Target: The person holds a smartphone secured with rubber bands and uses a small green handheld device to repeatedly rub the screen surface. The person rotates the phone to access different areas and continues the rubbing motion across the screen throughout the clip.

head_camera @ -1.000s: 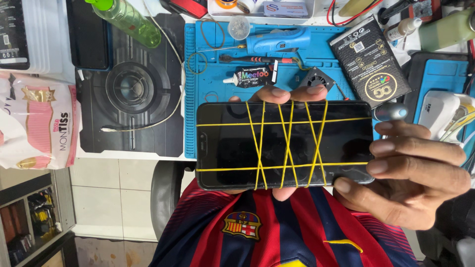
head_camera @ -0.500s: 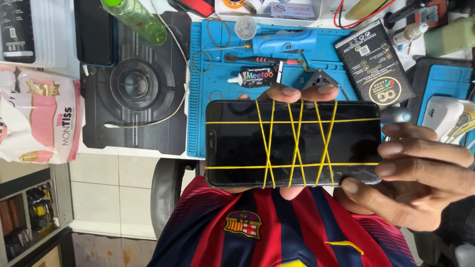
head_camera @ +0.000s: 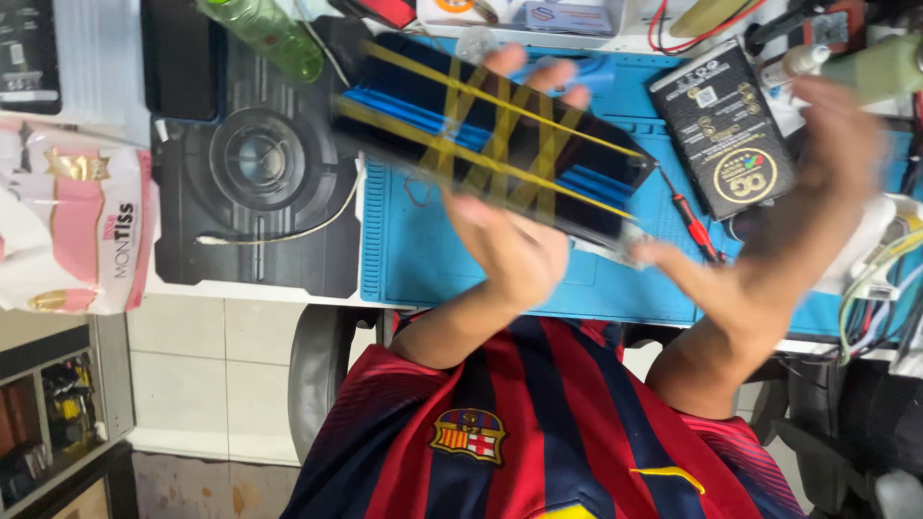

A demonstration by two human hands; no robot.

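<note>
Nearest the camera is the person's striped red and blue shirt point(head_camera: 538, 432), and both forearms rise from it toward the counter point(head_camera: 288, 288). The left hand point(head_camera: 505, 245) lies under the phone point(head_camera: 490, 135), palm up, its fingertips showing past the far edge, so its grip is closed around the phone from below. That hold seems meant to carry the slab flat while the yellow rubber bands point(head_camera: 500, 144), crossed over the dark glass, press the screen to the body. The right hand point(head_camera: 769, 250) is blurred; its fingers are spread, and one fingertip meets the phone's right end, seemingly steadying it rather than clamping it. The phone is tilted, lifted over the blue work mat point(head_camera: 433, 259), its left end above the black round-centred pad point(head_camera: 255, 163). A small red screwdriver point(head_camera: 692, 226) lies on the mat beside that right end. Farther back stand a black printed box point(head_camera: 726, 125) and a green bottle point(head_camera: 264, 34); at the left edge sits a pink and white tissue pack point(head_camera: 72, 216).
</note>
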